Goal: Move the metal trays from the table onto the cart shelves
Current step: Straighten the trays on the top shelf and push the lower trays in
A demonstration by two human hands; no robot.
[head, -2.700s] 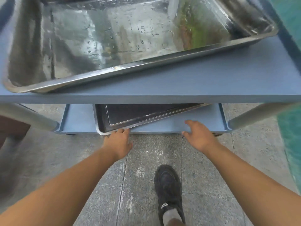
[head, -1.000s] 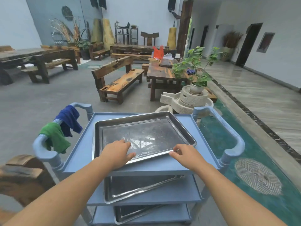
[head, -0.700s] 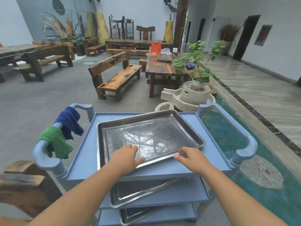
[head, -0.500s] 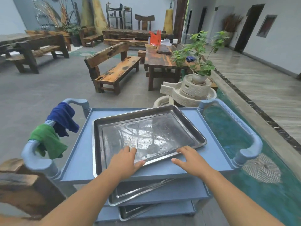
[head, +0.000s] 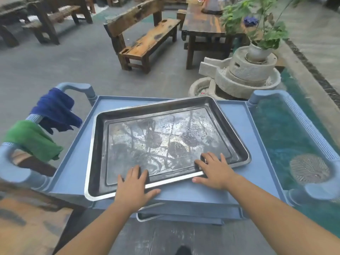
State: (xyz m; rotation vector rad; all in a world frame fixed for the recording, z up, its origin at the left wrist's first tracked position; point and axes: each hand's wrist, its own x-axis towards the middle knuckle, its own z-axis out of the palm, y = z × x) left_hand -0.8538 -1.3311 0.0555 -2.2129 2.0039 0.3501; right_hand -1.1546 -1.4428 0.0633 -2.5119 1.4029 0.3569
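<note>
A wet metal tray (head: 165,140) lies askew on the top shelf of the blue cart (head: 257,144), its near left corner overhanging the shelf's front edge. My left hand (head: 134,184) lies over the tray's near rim, fingers inside and thumb on the shelf. My right hand (head: 215,172) holds the same rim further right in the same way. Under the top shelf, only the corner of a second metal tray (head: 147,216) shows on a lower shelf; the rest is hidden.
A blue cloth (head: 55,111) and a green cloth (head: 31,140) hang on the cart's left handle. A stone mill (head: 244,74) with a potted plant stands beyond the cart, a green pond (head: 287,133) to the right, a wooden bench (head: 147,39) and table (head: 207,24) behind.
My hands left the tray on the bottom shelf and came up to the top tray's near rim. Since then the view dipped closer and the top tray turned slightly.
</note>
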